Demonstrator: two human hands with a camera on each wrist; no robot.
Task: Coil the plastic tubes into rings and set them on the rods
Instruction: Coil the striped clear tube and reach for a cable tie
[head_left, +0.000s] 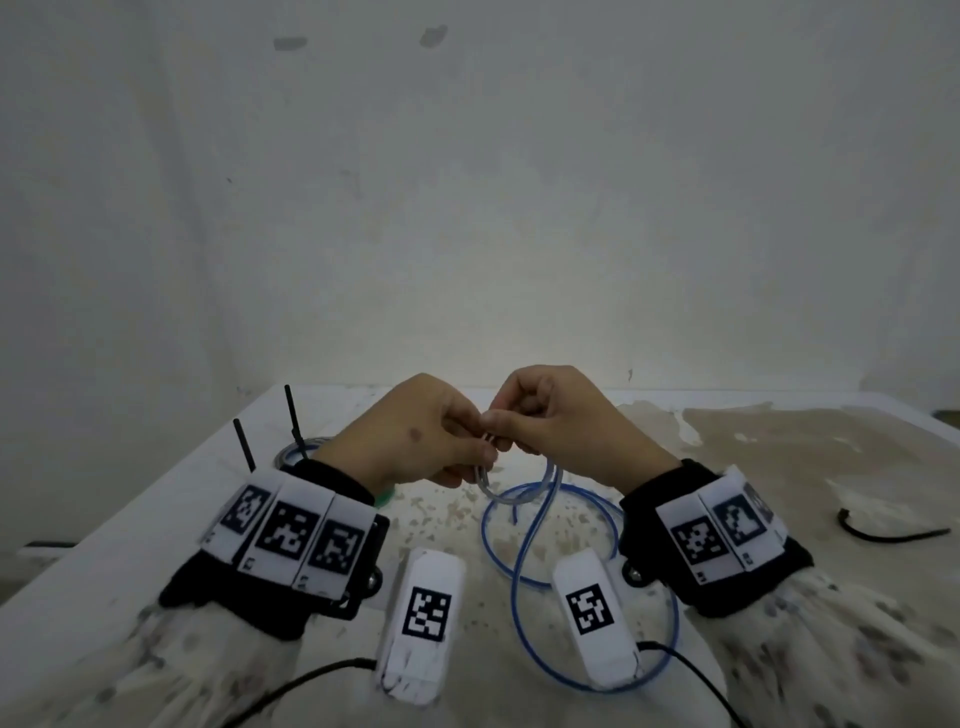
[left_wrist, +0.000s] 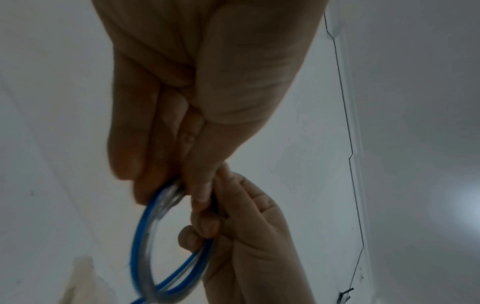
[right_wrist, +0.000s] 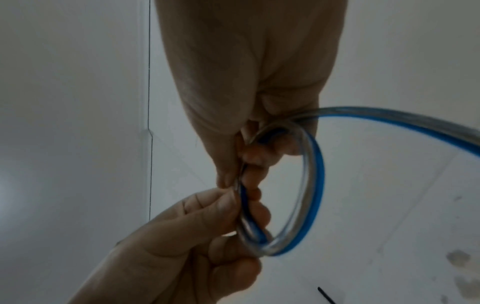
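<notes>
A clear plastic tube with a blue stripe (head_left: 517, 566) trails in loose loops over the table between my wrists. Its upper part is wound into a small ring (right_wrist: 314, 185), held in the air above the table's middle. My left hand (head_left: 480, 448) pinches one side of that ring between thumb and fingers. My right hand (head_left: 503, 422) grips the ring from the other side, fingers curled round the strands (left_wrist: 145, 246). Two thin black rods (head_left: 292, 421) stand upright at the back left. A coiled tube (head_left: 291, 451) lies around the base of the farther rod.
The white table (head_left: 130, 519) is stained brown on its right half and ends at a pale wall. A black strap-like piece (head_left: 883, 531) lies at the right. A small green object (head_left: 385, 499) peeks out under my left wrist. Black cables run from both wrist units.
</notes>
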